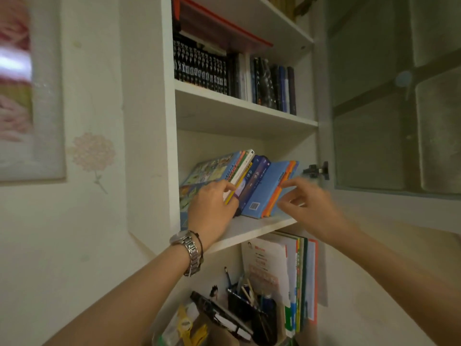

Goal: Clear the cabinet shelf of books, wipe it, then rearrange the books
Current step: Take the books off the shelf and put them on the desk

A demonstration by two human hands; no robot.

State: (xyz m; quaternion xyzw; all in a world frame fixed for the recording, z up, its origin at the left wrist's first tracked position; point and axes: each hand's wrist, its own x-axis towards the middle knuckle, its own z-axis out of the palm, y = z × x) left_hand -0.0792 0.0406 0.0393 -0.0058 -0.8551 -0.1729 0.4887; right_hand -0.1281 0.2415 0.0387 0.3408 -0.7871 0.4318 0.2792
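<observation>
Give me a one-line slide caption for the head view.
Both hands, left and right, reach the leaning row of books on the white cabinet shelf.
</observation>
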